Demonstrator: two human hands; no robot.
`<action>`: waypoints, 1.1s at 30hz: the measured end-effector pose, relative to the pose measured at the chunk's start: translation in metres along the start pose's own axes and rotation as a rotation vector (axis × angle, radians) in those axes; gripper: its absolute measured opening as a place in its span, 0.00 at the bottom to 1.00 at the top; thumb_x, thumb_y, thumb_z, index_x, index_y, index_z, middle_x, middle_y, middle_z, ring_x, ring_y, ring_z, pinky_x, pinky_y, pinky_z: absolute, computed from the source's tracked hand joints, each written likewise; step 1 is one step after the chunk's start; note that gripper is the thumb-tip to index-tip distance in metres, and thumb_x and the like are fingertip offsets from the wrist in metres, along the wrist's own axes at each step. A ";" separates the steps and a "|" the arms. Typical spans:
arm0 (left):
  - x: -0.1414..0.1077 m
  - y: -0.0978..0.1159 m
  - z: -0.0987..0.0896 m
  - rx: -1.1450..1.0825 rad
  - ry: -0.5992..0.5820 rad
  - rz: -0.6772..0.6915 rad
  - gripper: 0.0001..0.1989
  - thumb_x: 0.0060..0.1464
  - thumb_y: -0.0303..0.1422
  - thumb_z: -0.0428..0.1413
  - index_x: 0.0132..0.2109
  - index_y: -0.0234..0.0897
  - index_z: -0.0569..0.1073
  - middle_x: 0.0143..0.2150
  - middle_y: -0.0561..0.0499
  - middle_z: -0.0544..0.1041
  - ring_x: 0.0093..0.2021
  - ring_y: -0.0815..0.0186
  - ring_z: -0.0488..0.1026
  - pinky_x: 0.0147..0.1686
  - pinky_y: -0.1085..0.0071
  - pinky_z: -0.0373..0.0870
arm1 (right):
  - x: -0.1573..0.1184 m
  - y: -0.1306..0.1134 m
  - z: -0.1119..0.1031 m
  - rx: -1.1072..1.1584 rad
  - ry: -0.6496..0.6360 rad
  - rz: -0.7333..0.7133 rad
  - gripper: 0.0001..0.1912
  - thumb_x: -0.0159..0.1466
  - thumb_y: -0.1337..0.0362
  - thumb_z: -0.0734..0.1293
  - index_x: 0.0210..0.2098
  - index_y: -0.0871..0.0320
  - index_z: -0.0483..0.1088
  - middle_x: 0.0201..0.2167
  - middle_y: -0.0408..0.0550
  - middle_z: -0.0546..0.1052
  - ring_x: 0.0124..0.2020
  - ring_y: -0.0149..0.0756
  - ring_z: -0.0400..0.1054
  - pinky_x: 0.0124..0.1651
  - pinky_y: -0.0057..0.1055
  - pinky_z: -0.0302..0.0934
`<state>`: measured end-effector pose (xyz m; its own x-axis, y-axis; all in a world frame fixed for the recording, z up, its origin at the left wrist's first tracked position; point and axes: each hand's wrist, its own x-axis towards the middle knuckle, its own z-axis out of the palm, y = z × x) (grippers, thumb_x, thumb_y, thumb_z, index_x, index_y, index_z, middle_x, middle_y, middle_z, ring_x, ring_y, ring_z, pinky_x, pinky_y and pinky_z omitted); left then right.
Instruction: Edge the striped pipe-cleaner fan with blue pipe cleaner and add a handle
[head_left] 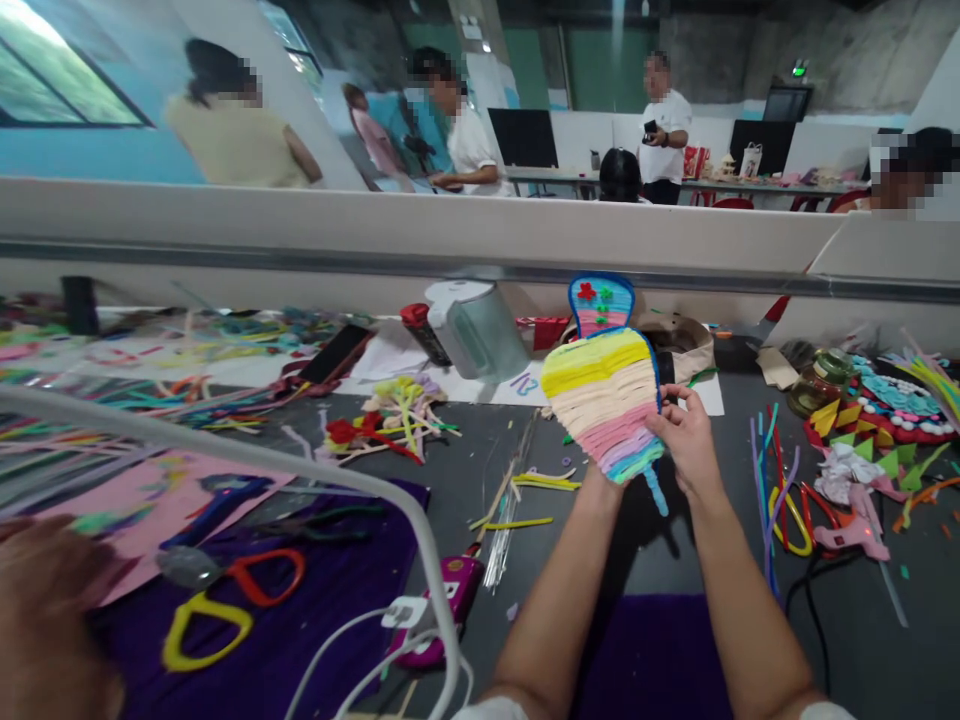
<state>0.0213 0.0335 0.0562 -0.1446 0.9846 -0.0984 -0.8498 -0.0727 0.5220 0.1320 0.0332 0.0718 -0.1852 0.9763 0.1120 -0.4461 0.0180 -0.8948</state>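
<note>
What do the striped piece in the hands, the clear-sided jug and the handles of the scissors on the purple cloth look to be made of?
Striped piece: probably fuzzy pipe cleaners, matte, judging by the ridged, soft-looking rows.
Jug: likely plastic, smooth and translucent; glass isn't ruled out.
Scissor handles: apparently hard plastic, from their solid red and yellow colour.

A dark table [570,560] holds loose pipe cleaners [240,380], a lidded pitcher [480,330] standing on white paper [694,392], scissors [206,630] on purple cloth [330,590], a glass jar [823,380] and a glue gun [855,535] (pink, at the right).
</note>
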 end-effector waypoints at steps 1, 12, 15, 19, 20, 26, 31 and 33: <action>-0.003 -0.002 0.005 -0.031 0.011 0.016 0.18 0.64 0.41 0.47 0.45 0.38 0.79 0.46 0.44 0.82 0.54 0.56 0.77 0.57 0.57 0.74 | 0.001 -0.001 -0.002 -0.002 0.020 -0.009 0.34 0.46 0.58 0.80 0.47 0.54 0.63 0.21 0.32 0.72 0.23 0.28 0.65 0.32 0.27 0.60; -0.021 -0.002 0.028 -0.054 0.013 0.081 0.23 0.60 0.52 0.53 0.51 0.42 0.79 0.49 0.47 0.83 0.56 0.54 0.77 0.53 0.56 0.76 | 0.006 0.004 -0.006 -0.028 0.165 -0.087 0.32 0.49 0.57 0.78 0.47 0.54 0.61 0.21 0.30 0.68 0.23 0.28 0.63 0.33 0.27 0.58; -0.022 -0.004 0.024 -0.076 -0.014 0.147 0.30 0.56 0.60 0.54 0.51 0.43 0.78 0.50 0.47 0.82 0.59 0.53 0.75 0.54 0.57 0.75 | 0.007 0.006 -0.007 -0.048 0.186 -0.099 0.31 0.50 0.56 0.77 0.47 0.53 0.61 0.22 0.30 0.68 0.24 0.28 0.64 0.33 0.28 0.59; -0.021 -0.011 0.009 -0.060 -0.053 0.066 0.25 0.47 0.53 0.65 0.47 0.41 0.79 0.45 0.47 0.83 0.58 0.51 0.76 0.54 0.57 0.76 | 0.008 0.006 -0.009 -0.052 0.217 -0.108 0.30 0.50 0.57 0.77 0.47 0.53 0.61 0.22 0.31 0.68 0.25 0.28 0.64 0.33 0.28 0.59; -0.020 -0.012 0.006 -0.036 -0.044 0.033 0.22 0.44 0.47 0.68 0.44 0.40 0.80 0.42 0.47 0.84 0.55 0.50 0.78 0.54 0.57 0.76 | 0.008 0.005 -0.009 -0.055 0.216 -0.107 0.30 0.50 0.57 0.76 0.47 0.54 0.61 0.22 0.30 0.68 0.24 0.28 0.64 0.33 0.28 0.58; -0.017 -0.008 -0.002 0.099 0.019 -0.064 0.09 0.39 0.29 0.67 0.32 0.33 0.80 0.30 0.48 0.83 0.35 0.56 0.82 0.44 0.60 0.79 | 0.006 -0.001 -0.012 -0.103 0.189 -0.094 0.30 0.51 0.57 0.76 0.48 0.54 0.61 0.22 0.31 0.69 0.24 0.28 0.64 0.32 0.27 0.57; -0.017 -0.004 0.004 0.121 0.027 -0.046 0.08 0.39 0.26 0.67 0.31 0.31 0.80 0.30 0.48 0.83 0.28 0.64 0.79 0.31 0.71 0.76 | 0.008 -0.002 -0.016 -0.129 0.151 -0.074 0.29 0.51 0.55 0.76 0.47 0.55 0.63 0.23 0.33 0.70 0.24 0.29 0.64 0.31 0.28 0.59; -0.017 -0.003 0.007 0.132 0.024 -0.030 0.09 0.37 0.26 0.68 0.31 0.31 0.80 0.30 0.49 0.83 0.27 0.65 0.79 0.30 0.72 0.75 | 0.009 -0.001 -0.017 -0.134 0.154 -0.078 0.28 0.51 0.54 0.76 0.46 0.55 0.64 0.23 0.33 0.69 0.25 0.29 0.65 0.32 0.28 0.59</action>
<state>0.0302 0.0179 0.0621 -0.1332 0.9818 -0.1352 -0.7802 -0.0198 0.6253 0.1459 0.0456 0.0664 -0.0140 0.9921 0.1249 -0.3319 0.1133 -0.9365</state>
